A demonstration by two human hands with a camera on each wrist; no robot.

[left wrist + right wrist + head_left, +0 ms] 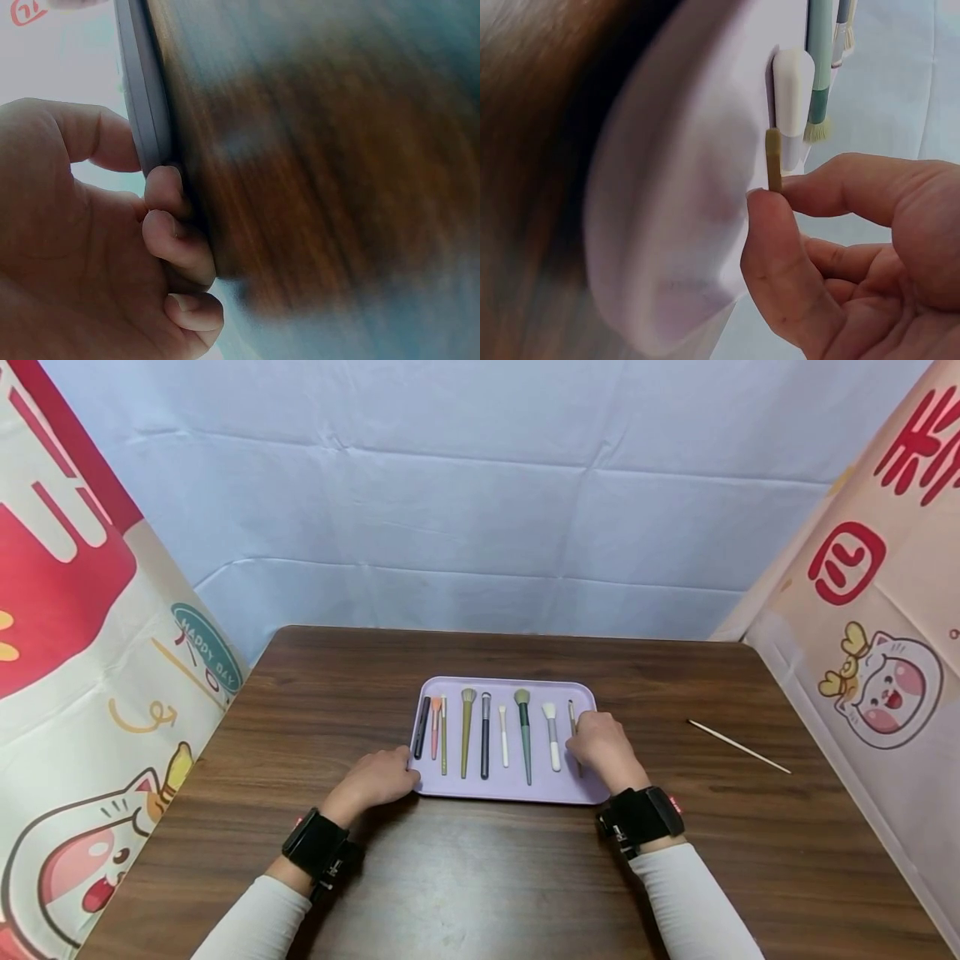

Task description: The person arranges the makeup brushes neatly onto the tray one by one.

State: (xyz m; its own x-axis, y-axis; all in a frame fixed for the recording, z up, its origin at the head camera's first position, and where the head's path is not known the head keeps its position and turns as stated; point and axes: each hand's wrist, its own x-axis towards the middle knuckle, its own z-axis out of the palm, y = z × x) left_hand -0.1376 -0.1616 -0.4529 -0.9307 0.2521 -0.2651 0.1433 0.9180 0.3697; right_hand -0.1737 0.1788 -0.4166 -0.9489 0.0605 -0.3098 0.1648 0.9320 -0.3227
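A lilac tray (495,787) lies on the table with a row of makeup brushes on it. My left hand (381,777) grips the tray's left edge; in the left wrist view the fingers curl at the rim (142,90). At the tray's right end, my right hand (603,750) pinches a thin makeup brush with an olive handle (773,159) between thumb and forefinger. Part of that brush is hidden by the hand, and its narrow tip points away from me. Just left of it lies a white-handled brush (554,752), then a green brush (524,735).
Farther left on the tray are a dark brush (485,743), an olive brush (466,735), a pink brush (435,731) and a black stick-shaped item (422,728). A thin pale stick (738,746) lies on the brown table (487,877) at right. Printed cloths hang at both sides.
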